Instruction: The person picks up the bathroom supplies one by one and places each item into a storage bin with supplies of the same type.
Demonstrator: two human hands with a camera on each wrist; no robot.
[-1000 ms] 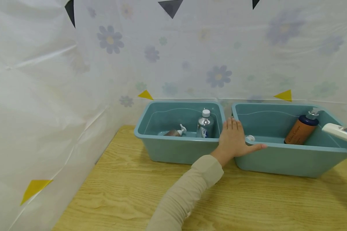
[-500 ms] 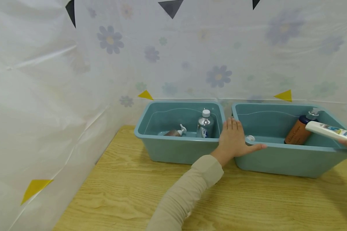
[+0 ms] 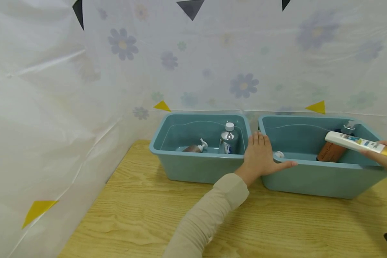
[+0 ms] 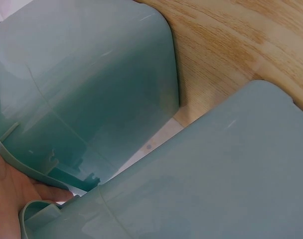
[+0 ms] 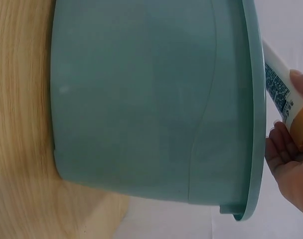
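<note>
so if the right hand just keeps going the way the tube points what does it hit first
Probably the brown pump bottle leaning in the right tub. The right hand holds the white tube pointing left over that tub, its tip just in front of the bottle's top. Depth is unclear, so it might pass above it.

Both teal bins by the hands: smooth, semi-gloss plastic. Table: matt grained wood. Tube: glossy plastic.

My wooden worktop carries two teal tubs side by side, the left tub and the right tub, nearly touching.
</note>
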